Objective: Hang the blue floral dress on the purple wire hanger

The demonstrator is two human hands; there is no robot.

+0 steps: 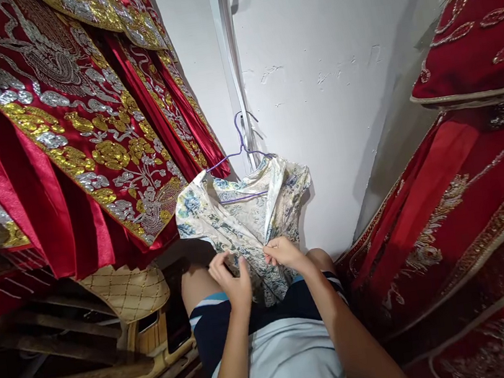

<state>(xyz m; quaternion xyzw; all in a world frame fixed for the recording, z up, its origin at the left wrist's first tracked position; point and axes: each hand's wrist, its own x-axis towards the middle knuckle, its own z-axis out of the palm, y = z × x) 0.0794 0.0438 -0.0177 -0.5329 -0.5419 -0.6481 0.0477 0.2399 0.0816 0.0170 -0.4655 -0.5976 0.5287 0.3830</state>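
A pale blouse (pixel 233 226) with blue, yellow and green flowers hangs in front of me on a purple wire hanger (pixel 242 148). Its neckline is open at the front, and its lower part hangs between my knees. My right hand (pixel 282 252) pinches the edge of the blouse's front opening between thumb and fingers. Close by on the left, my left hand (pixel 231 276) is held with thumb and fingers apart, over the blouse's left side. I see nothing in it; whether its fingertips touch the cloth I cannot tell.
Red garments with gold and silver embroidery (pixel 110 152) hang at left. More red beaded garments (pixel 445 199) hang at right. Behind the hanger, a pale vertical strip (pixel 227 48) runs down the white wall (pixel 316 111). A wooden chair (pixel 131 368) stands low at left, with a phone-like dark object (pixel 178 327) beside my leg.
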